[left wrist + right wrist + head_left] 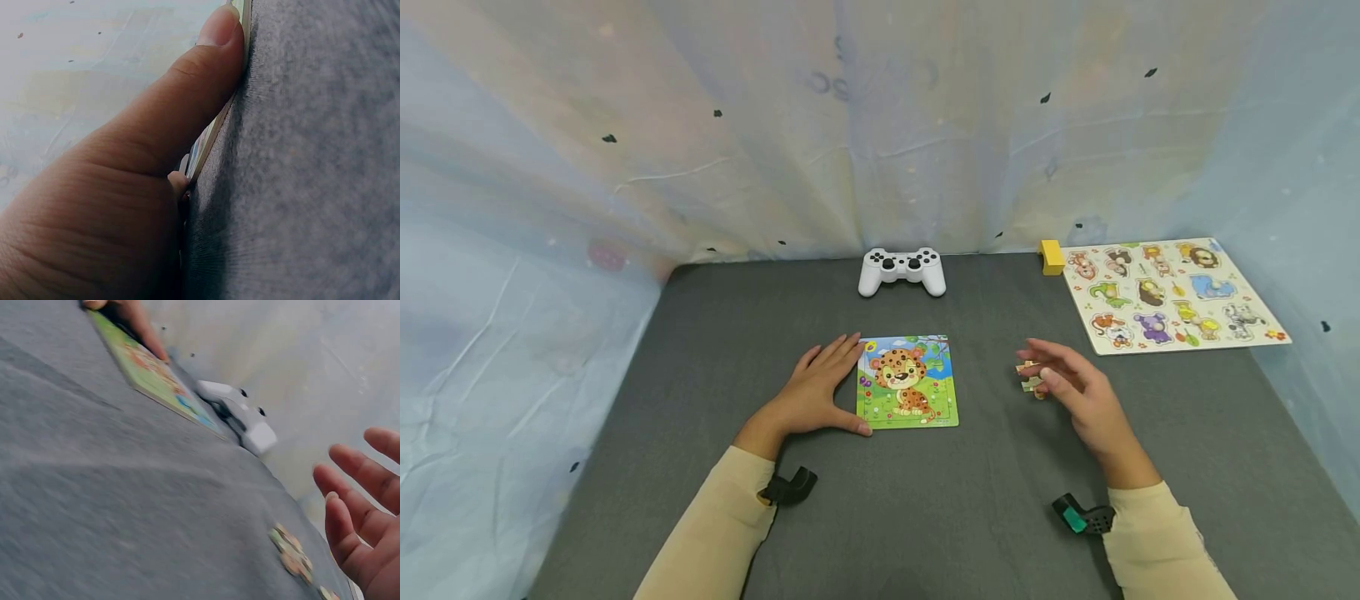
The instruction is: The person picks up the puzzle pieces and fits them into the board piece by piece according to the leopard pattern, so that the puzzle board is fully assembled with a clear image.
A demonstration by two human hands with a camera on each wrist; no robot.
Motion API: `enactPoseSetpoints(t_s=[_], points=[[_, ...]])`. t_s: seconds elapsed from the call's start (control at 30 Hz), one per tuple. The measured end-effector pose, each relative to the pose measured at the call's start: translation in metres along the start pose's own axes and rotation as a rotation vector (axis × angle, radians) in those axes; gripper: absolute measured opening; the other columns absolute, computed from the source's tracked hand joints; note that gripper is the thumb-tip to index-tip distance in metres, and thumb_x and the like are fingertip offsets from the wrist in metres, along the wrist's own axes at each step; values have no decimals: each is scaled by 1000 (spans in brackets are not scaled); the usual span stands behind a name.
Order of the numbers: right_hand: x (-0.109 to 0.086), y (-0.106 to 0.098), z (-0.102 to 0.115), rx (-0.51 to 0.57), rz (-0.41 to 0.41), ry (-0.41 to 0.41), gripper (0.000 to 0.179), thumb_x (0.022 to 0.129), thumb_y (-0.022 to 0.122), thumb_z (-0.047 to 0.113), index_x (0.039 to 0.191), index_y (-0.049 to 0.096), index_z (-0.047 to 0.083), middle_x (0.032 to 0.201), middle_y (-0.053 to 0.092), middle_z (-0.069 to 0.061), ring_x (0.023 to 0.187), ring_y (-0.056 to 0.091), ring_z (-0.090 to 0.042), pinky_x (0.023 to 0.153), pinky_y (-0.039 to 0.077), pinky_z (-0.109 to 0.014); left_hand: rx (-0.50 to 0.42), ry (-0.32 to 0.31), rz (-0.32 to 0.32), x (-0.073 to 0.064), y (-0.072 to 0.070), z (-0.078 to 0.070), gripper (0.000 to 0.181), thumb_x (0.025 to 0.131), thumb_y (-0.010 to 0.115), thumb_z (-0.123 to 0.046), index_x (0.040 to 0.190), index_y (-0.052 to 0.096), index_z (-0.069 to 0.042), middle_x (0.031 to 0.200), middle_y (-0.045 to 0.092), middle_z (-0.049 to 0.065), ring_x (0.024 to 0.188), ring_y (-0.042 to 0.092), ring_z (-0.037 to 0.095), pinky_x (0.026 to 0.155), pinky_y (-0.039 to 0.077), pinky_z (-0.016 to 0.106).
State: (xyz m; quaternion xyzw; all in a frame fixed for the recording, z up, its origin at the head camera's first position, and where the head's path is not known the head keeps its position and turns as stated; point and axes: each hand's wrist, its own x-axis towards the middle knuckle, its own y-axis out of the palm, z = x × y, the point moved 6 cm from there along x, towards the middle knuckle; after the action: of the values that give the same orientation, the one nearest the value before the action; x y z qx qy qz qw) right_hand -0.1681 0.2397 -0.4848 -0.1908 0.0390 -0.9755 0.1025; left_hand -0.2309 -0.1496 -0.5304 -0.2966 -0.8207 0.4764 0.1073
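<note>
A square jigsaw puzzle [904, 383] with a spotted leopard cub on a green meadow lies flat on the grey table. My left hand [818, 392] rests at its left side with fingers straight; fingertips touch the upper left corner and the thumb the lower left. The left wrist view has that thumb [206, 69] along the board's thin edge. To the puzzle's right, my right hand [1075, 396] hovers with loose, spread fingers, holding nothing. Small loose puzzle pieces [291, 555] lie on the cloth beneath it, partly hidden by the fingers in the head view.
Behind the puzzle sits a white game controller [902, 271]. A yellow block [1052, 258] stands at the back right, against a large board of animal pictures [1172, 296]. Pale sheeting [880, 125] hangs along the back and sides of the table.
</note>
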Motion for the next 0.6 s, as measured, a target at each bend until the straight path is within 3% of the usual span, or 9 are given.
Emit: enactPoseSetpoints(t_s=[0.27,0.4,0.6], points=[[-3,-30,3,187,-80,-27,46,119,37,11,155,46,-16,142,66,-22,122,67,-30,94,55,-32,-1,-1,1,0,1,0,143,72,88,-80,177,15,-17,182,7,-2,166,2,21,129,0,56],[-6,-44,3,232,-116,-60,49,119,33,12,155,43,-19,142,64,-26,122,66,-32,95,54,-33,2,-3,1,0,1,0,143,72,89,-79,177,15,-17,182,6,-2,166,2,21,129,0,56],[-11,-64,1,272,-179,-33,50,119,34,17,159,46,-11,146,63,-22,125,65,-30,95,52,-32,-21,7,-5,-1,0,-1,143,72,89,-79,177,16,-15,182,8,0,166,3,23,128,0,58]])
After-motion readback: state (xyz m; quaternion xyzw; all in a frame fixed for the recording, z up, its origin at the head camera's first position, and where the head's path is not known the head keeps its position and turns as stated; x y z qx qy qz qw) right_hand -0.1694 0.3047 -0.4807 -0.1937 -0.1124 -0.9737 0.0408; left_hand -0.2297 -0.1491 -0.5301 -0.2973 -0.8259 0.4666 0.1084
